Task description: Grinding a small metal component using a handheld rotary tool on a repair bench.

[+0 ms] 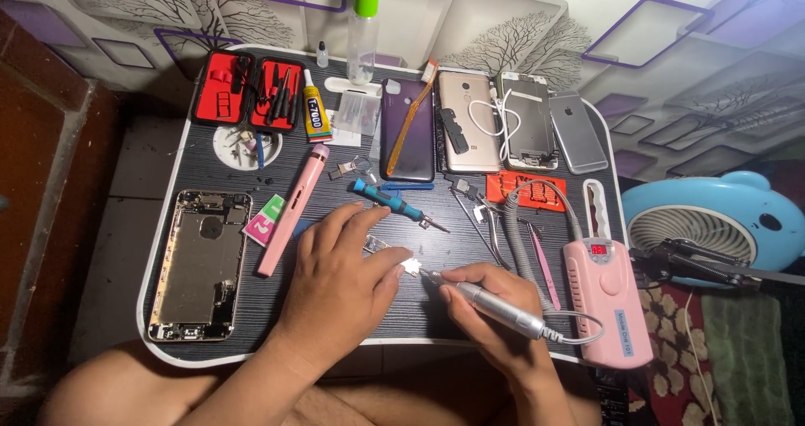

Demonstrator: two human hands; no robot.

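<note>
A: What does the right hand [490,304] hold?
B: A slim, smooth silver rotary handpiece [495,303], fingers wrapped shut round its barrel; the tip meets a small shiny metal piece [411,265].
A: And the left hand [348,267]?
B: Spread flat, fingertips pinning that piece to the dark grained table [176,179], nothing grasped; just left of the handpiece.
A: Nearby?
B: A ribbed grey cord runs to a glossy pink control box [608,296], right of the handpiece; a bare phone frame [197,267] lies far left.
</note>
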